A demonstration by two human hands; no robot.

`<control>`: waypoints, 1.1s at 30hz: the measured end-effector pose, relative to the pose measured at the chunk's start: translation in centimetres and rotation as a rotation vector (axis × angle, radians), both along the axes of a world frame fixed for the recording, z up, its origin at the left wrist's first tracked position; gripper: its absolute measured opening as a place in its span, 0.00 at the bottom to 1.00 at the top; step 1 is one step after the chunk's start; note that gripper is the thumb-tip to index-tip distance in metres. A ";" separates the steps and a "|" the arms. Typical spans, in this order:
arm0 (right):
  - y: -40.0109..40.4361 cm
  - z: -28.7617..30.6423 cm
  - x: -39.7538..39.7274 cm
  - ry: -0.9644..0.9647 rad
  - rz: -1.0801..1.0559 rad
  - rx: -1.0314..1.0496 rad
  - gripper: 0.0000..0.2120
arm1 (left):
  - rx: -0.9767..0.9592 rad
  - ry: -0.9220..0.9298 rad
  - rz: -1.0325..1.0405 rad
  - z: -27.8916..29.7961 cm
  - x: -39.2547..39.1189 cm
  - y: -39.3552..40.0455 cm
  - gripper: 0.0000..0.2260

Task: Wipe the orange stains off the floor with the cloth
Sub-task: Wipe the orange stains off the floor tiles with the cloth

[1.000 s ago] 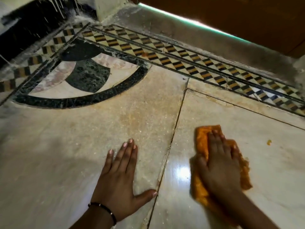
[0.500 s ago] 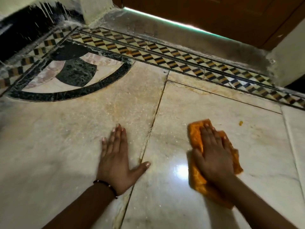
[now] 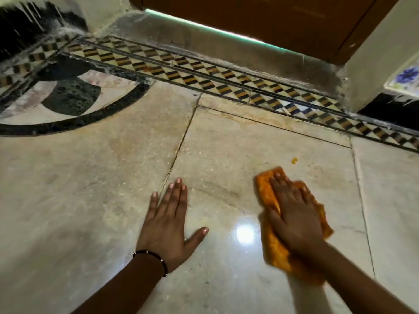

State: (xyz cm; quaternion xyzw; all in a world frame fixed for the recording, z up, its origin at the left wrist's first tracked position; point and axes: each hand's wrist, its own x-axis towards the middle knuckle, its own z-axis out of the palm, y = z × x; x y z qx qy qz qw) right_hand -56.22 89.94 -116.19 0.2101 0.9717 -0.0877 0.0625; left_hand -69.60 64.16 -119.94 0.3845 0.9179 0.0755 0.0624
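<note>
An orange cloth (image 3: 269, 243) lies flat on the pale marble floor (image 3: 90, 200). My right hand (image 3: 292, 214) presses on it with straight fingers, covering most of its middle. A small orange stain (image 3: 294, 160) sits on the tile just beyond the cloth's far corner, apart from it. My left hand (image 3: 169, 223) rests flat on the floor to the left, fingers straight and thumb spread, with a dark bracelet at the wrist. A faint brownish smear (image 3: 217, 191) marks the tile between the two hands.
A checkered inlay border (image 3: 204, 80) runs across the floor ahead, with a grey sill and a brown door (image 3: 260, 17) behind it. A black curved inlay (image 3: 74, 103) fills the left. A wall corner (image 3: 374, 64) stands at the right.
My right hand has slid the cloth forward, closer to the small orange stain. The view has shifted so both hands appear further right; the left hand stays flat on the floor.
</note>
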 end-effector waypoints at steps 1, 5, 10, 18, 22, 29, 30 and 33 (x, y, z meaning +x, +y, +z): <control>-1.5 -0.3 1.3 0.004 0.006 0.022 0.35 | -0.004 0.000 0.000 0.0 0.1 0.1 0.41; -6.3 -0.9 -2.4 0.040 0.249 0.069 0.31 | 0.001 0.017 -0.002 0.0 0.0 0.1 0.41; -3.5 -0.3 -11.1 -0.039 0.287 -0.024 0.33 | -0.005 0.028 -0.013 0.1 0.0 0.1 0.41; 1.2 -0.4 0.9 0.026 -0.013 0.002 0.31 | -0.026 0.035 -0.001 -0.1 0.1 0.1 0.41; -5.7 -1.0 0.2 0.024 0.226 0.073 0.29 | -0.012 0.038 -0.004 0.0 0.1 0.3 0.41; -0.4 -0.1 -6.2 -0.046 0.226 0.010 0.32 | -0.068 0.046 -0.005 0.0 0.1 0.2 0.42; 1.1 -0.1 -4.7 -0.028 0.139 0.007 0.34 | -0.075 0.054 -0.003 -0.1 0.1 0.1 0.42; 3.3 0.0 2.2 0.040 -0.110 -0.005 0.36 | -0.022 0.080 0.017 0.0 0.6 0.3 0.40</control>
